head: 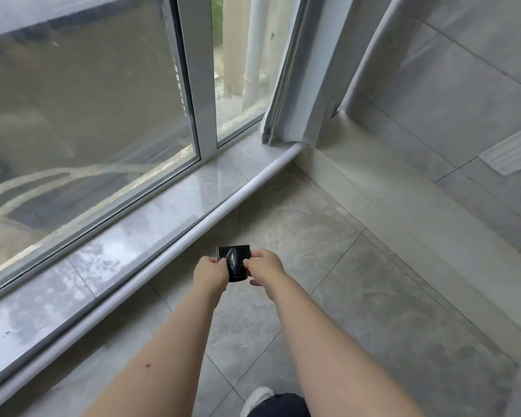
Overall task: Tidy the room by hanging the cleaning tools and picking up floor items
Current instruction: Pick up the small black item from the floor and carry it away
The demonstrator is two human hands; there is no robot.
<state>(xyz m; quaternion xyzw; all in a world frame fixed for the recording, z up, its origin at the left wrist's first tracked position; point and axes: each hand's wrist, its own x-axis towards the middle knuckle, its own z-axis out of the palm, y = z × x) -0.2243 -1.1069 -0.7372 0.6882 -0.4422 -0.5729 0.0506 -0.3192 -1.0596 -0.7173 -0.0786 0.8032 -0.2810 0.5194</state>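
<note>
Grey floor tiles [328, 266] meet a window ledge [127, 236]; left hand [208, 273] and right hand [265, 264] pinch a black packet [234, 261].

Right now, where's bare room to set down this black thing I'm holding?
The window ledge between the glass and the white pipe is bare. So is the floor to your right. Only the curtain corner is crowded.

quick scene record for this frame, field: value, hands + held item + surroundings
left hand: pinching left edge of black item
right hand: pinching its right edge
black item: small, glossy, held above the floor; identity unclear
floor: grey tiles
window: large, shut, ahead left
curtain: bunched at corner
shoe: white, bottom edge
</note>
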